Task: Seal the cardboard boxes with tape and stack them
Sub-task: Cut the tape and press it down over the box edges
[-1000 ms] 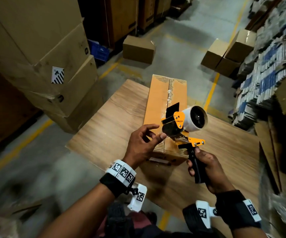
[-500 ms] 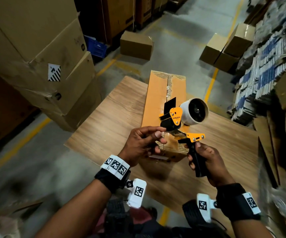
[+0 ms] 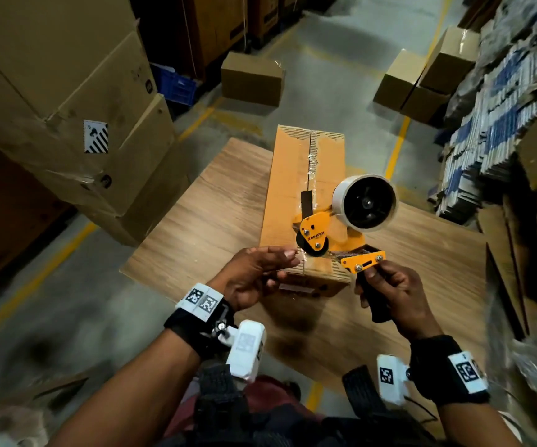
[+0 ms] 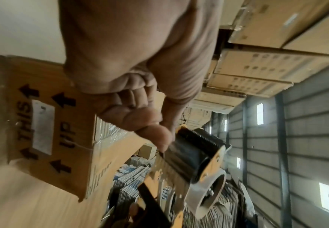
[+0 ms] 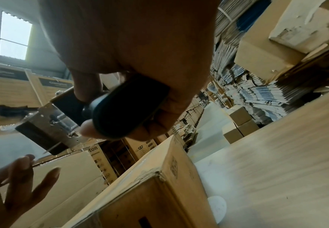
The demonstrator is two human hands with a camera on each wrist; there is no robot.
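**Head view: tape end being drawn at near edge of box**

Head view, centre of frame: the cardboard box [image 3: 305, 201] lies lengthwise on the wooden table [image 3: 202, 227], its centre seam only partly and unevenly taped. The right hand [image 3: 396, 295] is closed round the black handle of the tape dispenser [image 3: 341, 230], held above the box's near end. The left hand [image 3: 254, 275] reaches to the roller, fingertips [image 4: 157, 137] pinching what appears to be the clear tape end; the tape itself is hard to make out.

Recommendation: anchor the free end over the near face, centred on the seam, then draw the dispenser straight toward the frame's top under steady pressure. Keep fingers off the serrated blade.
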